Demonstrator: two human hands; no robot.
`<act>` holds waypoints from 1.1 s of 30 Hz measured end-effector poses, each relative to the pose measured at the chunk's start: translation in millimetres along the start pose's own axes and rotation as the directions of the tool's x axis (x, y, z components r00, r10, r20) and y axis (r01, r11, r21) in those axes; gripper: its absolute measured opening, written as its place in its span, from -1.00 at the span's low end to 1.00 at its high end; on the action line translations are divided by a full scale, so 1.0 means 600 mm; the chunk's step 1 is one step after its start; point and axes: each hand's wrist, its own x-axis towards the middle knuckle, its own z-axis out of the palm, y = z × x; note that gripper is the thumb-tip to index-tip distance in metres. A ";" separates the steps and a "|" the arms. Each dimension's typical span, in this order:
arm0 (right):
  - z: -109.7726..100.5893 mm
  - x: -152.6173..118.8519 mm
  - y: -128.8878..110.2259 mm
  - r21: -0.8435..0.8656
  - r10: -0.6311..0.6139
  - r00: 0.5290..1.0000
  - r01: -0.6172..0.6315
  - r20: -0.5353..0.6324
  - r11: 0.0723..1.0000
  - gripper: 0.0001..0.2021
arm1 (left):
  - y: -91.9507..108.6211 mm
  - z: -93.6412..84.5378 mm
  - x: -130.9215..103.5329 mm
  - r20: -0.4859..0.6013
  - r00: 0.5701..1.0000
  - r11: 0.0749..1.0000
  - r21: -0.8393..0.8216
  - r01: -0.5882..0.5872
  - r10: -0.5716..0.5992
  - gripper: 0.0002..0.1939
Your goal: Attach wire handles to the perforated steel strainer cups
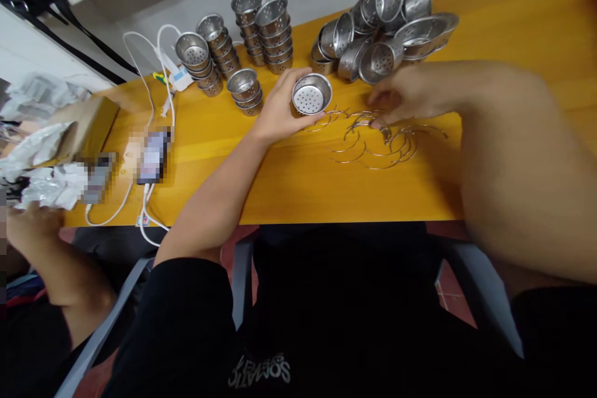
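My left hand is wrapped round a perforated metal cup, its open top tilted toward the camera. To the right, my right hand reaches down with bent fingers at a spread of thin curved metal wires. Its fingertips are at the upper part of the wires; whether they grip one is too small to tell. Behind my right hand lies a jumbled heap of perforated metal cups. Stacks of similar cups stand behind my left hand, and a shorter stack is just left of it.
A phone with white cables lies on the wooden table at the left. Beyond it are a cardboard box, plastic bags and another person's arm. A white power strip sits near the back wall.
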 end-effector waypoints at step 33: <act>0.032 0.009 -0.044 -0.004 -0.339 0.902 0.351 -0.267 0.937 -0.78 | -0.074 0.032 0.002 -0.122 0.992 0.990 -0.139 0.015 -0.032 0.23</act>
